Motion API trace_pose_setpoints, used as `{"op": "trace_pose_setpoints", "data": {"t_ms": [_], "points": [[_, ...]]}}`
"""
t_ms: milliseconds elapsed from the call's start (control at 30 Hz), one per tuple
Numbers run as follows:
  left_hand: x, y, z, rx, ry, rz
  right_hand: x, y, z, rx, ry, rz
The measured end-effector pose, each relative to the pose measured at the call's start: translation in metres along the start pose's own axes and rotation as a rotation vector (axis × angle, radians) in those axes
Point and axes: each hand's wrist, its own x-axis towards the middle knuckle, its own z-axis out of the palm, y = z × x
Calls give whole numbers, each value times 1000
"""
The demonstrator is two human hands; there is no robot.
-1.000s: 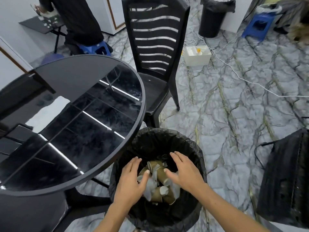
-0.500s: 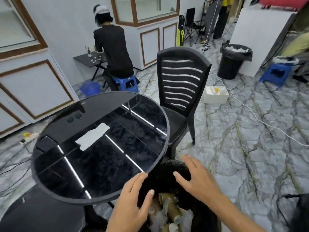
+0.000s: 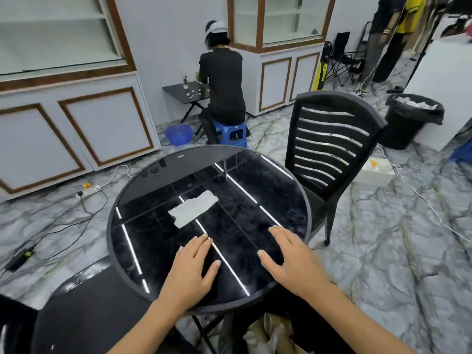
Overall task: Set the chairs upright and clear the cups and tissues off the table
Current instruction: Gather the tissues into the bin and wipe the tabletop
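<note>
- A black slatted chair (image 3: pixel 329 159) stands upright on the bench's far right side, its seat tucked toward the rim and its tall back rising straight up, tilted a little in the wide-angle view.
- A second dark chair (image 3: pixel 84 312) sits at the bench's near left; only its glossy seat area shows, so its stance is hard to judge.
- A white strip (image 3: pixel 193 212) lies across the middle of the round black glass bench (image 3: pixel 143 200), its long axis running from near left to far right; whether it is a tissue or a reflection cannot be told.
- Brown paper cups and crumpled white tissues (image 3: pixel 268 333) lie below the near rim, between the forearms, partly hidden.
- The left hand (image 3: pixel 190 272) hovers palm down over the near part of the bench, fingers spread and loose, holding nothing.
- The right hand (image 3: pixel 293 261) is likewise flat and spread, thumb pointing inward, empty, just inside the right rim.
- The glass mirrors bright ceiling strips.
- The floor is grey veined marble with cables trailing across it.
- Beyond, a seated person (image 3: pixel 222 83) in black faces a small dark table, beside a blue basin (image 3: pixel 178 134).
- A black lined bin (image 3: pixel 411 118) stands far right.
</note>
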Motion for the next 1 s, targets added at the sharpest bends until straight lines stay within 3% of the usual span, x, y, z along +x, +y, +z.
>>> {"op": "trace_pose_setpoints", "data": {"t_ms": [433, 633, 1000], "points": [[10, -15, 21, 77, 74, -20, 98, -56, 63, -54, -102, -69], [11, -16, 22, 78, 70, -22, 143, -81, 93, -127, -61, -46], [12, -18, 22, 54, 76, -9, 176, -91, 133, -219, -136, -59]]}}
